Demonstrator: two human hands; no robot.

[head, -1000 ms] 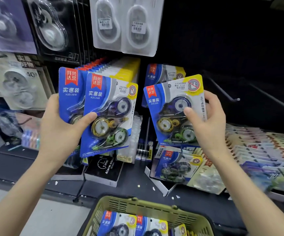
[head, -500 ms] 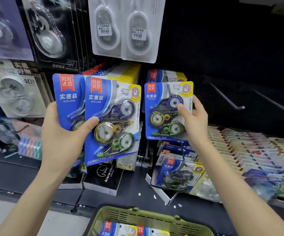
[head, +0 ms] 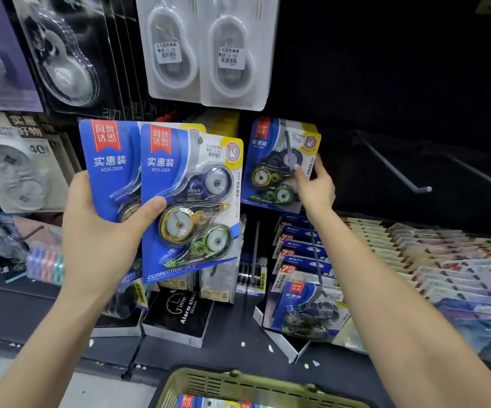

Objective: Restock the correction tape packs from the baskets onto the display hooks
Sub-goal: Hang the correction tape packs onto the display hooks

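Note:
My left hand (head: pixel 100 240) grips two blue correction tape packs (head: pixel 191 201), fanned out, thumb across the front one. Further back my right hand (head: pixel 316 189) pinches the right edge of a third blue pack (head: pixel 270 175). That pack hangs against the dark display wall, and a metal hook (head: pixel 289 148) pokes out through its top. Behind it hangs at least one more pack of the same kind. An olive green basket (head: pixel 238 381) sits at the bottom edge with more blue packs (head: pixel 209 403) inside.
Two bare hooks (head: pixel 394 169) jut from the wall to the right. White blister packs (head: pixel 206 51) hang above. Below lie a black alarm clock box (head: pixel 179 316), another blue pack (head: pixel 306 307) in an open box, and rows of carded goods (head: pixel 429 251).
My right hand has carried its pack away from me, up to the wall and onto the hook. The left hand has kept hold of its two packs and risen slightly.

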